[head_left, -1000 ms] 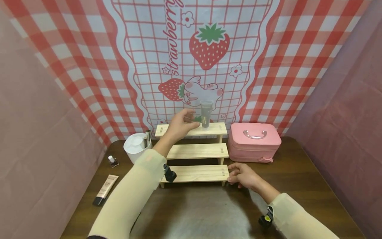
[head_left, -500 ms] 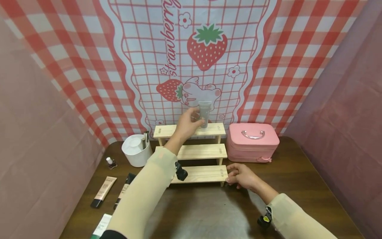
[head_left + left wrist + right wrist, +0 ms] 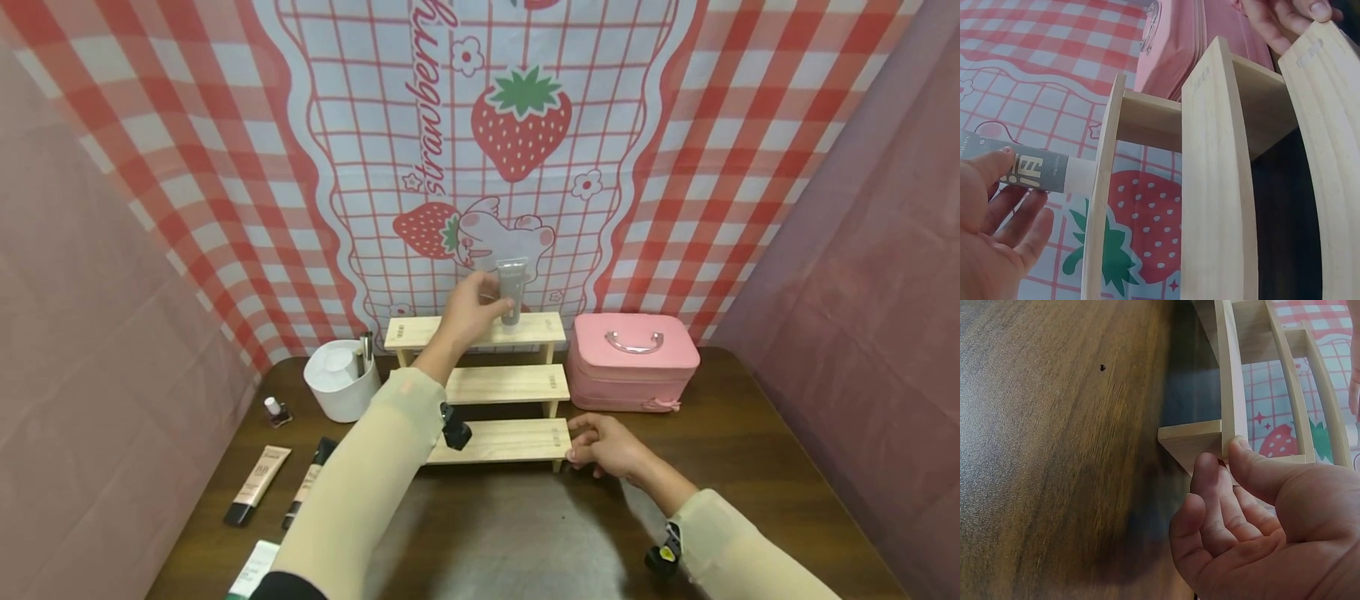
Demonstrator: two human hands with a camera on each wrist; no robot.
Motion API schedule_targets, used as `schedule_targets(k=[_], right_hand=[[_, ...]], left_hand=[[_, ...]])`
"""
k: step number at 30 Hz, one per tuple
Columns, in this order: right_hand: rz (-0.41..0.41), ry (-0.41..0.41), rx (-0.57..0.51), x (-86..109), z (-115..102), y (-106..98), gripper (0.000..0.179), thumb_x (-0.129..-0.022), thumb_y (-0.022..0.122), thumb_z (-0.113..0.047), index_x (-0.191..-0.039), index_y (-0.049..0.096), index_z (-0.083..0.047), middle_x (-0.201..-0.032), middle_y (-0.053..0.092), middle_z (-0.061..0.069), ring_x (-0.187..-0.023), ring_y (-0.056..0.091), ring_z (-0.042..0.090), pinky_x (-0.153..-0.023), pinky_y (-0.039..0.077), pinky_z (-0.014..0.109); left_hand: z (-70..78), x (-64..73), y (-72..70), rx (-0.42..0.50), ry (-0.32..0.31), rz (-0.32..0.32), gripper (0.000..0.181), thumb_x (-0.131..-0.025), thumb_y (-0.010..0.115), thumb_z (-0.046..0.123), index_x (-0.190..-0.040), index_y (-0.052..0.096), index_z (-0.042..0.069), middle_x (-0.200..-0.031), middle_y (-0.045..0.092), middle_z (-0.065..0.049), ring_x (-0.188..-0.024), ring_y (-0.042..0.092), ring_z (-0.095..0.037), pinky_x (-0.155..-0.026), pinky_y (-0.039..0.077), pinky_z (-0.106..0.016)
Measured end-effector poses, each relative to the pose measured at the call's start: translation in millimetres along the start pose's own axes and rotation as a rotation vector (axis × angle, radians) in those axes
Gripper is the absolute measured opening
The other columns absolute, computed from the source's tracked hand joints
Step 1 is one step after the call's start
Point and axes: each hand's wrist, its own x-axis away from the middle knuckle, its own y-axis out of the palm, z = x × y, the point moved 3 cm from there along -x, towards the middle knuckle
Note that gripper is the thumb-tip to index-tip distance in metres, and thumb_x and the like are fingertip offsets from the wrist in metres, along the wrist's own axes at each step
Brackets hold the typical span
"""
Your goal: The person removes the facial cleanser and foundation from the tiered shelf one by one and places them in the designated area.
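Note:
A grey squeeze tube (image 3: 511, 292) stands cap-down on the right half of the top step of a three-tier wooden display stand (image 3: 517, 382). My left hand (image 3: 468, 312) pinches the tube between thumb and fingers; in the left wrist view its white cap (image 3: 1079, 177) meets the top board's edge. At the right end of the lowest step, my right hand (image 3: 611, 448) holds the board. The right wrist view has the thumb (image 3: 1241, 453) on the board's end and the curled fingers (image 3: 1205, 481) below it.
A pink case (image 3: 633, 362) stands right of the stand. On the left are a white round holder (image 3: 341, 387) with slim items, a small nail polish bottle (image 3: 277, 412), a beige tube (image 3: 257, 485), a black-capped tube (image 3: 307, 487) and a white-and-green tube (image 3: 253, 569).
My left hand has moved right, from beside the tube to a pinch on it, and the tube has shifted slightly left. My right hand has stayed at the lowest step's end.

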Motion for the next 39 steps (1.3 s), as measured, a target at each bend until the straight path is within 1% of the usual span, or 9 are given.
schedule_targets(k=[4,8,13,17,20,24,31,34,39], right_hand=[[-0.005,-0.003,0.004,-1.4,0.5,1.0,0.054,-0.089,0.074,-0.002,-0.134,0.049,0.012,-0.093,0.073,0.011,-0.077,0.07,0.021,-0.052,0.05,0.033],[-0.011,0.0,0.006,-2.8,1.0,0.9,0.054,-0.089,0.075,-0.002,-0.134,0.048,0.012,-0.093,0.073,0.011,-0.077,0.07,0.021,-0.052,0.05,0.034],[-0.007,0.001,0.007,-3.0,-2.1,-2.6,0.054,-0.088,0.074,0.0,-0.133,0.048,0.012,-0.093,0.073,0.012,-0.077,0.071,0.022,-0.052,0.05,0.033],[-0.005,0.002,0.003,-2.9,-3.2,-4.8,0.054,-0.088,0.074,0.0,-0.132,0.048,0.013,-0.094,0.073,0.012,-0.079,0.071,0.023,-0.053,0.05,0.033],[0.0,0.005,0.007,-4.0,-1.8,-6.5,0.054,-0.088,0.075,-0.001,-0.133,0.047,0.012,-0.094,0.073,0.011,-0.079,0.071,0.023,-0.053,0.05,0.034],[0.002,0.001,0.007,-5.9,0.3,-8.0,0.056,-0.087,0.075,-0.001,-0.134,0.047,0.012,-0.094,0.073,0.011,-0.078,0.071,0.022,-0.053,0.05,0.034],[-0.016,-0.011,0.004,-6.1,2.4,-7.8,0.056,-0.088,0.075,-0.001,-0.134,0.047,0.013,-0.093,0.073,0.011,-0.076,0.071,0.021,-0.052,0.05,0.033],[-0.017,-0.01,0.003,-5.1,2.9,-7.1,0.055,-0.088,0.075,-0.001,-0.134,0.047,0.012,-0.093,0.073,0.011,-0.077,0.071,0.022,-0.052,0.05,0.034],[-0.02,-0.008,0.002,-3.5,2.5,-7.3,0.056,-0.088,0.075,-0.002,-0.134,0.047,0.012,-0.095,0.073,0.012,-0.078,0.071,0.023,-0.052,0.05,0.035]], left_hand=[[-4.4,8.0,-6.7,0.002,0.028,0.004,0.032,-0.096,0.074,0.024,-0.123,0.062,0.013,-0.122,0.067,-0.006,-0.114,0.065,-0.027,-0.101,0.053,-0.045],[-6.0,26.5,-22.3,-0.012,0.052,-0.004,0.034,-0.096,0.074,0.027,-0.126,0.062,0.017,-0.12,0.068,-0.003,-0.112,0.065,-0.024,-0.097,0.054,-0.046],[-4.4,57.6,-55.1,-0.021,0.096,0.014,0.035,-0.096,0.075,0.027,-0.128,0.065,0.017,-0.117,0.07,-0.004,-0.105,0.066,-0.025,-0.086,0.058,-0.046],[-12.7,90.5,-85.2,-0.022,0.103,0.029,0.035,-0.096,0.075,0.024,-0.128,0.064,0.012,-0.118,0.071,-0.009,-0.107,0.067,-0.026,-0.09,0.057,-0.046],[-25.6,117.5,-107.3,-0.027,0.094,0.045,0.034,-0.096,0.074,0.019,-0.127,0.064,0.007,-0.115,0.071,-0.014,-0.104,0.067,-0.025,-0.088,0.057,-0.041],[-49.0,155.0,-136.9,-0.041,0.068,0.075,0.032,-0.095,0.074,0.012,-0.124,0.065,0.002,-0.107,0.072,-0.018,-0.094,0.067,-0.017,-0.077,0.058,-0.03],[-91.4,224.9,-189.7,-0.158,0.025,0.127,0.03,-0.094,0.075,0.008,-0.123,0.068,0.003,-0.1,0.074,-0.01,-0.083,0.067,-0.005,-0.072,0.055,-0.021],[-110.1,252.3,-208.1,-0.196,-0.035,0.137,0.032,-0.095,0.073,0.008,-0.126,0.067,0.002,-0.099,0.074,-0.004,-0.084,0.068,-0.003,-0.07,0.056,-0.021],[-140.4,296.1,-229.1,-0.276,-0.202,0.112,0.041,-0.097,0.072,0.018,-0.134,0.063,0.001,-0.1,0.073,0.0,-0.087,0.066,0.004,-0.07,0.056,-0.022]])
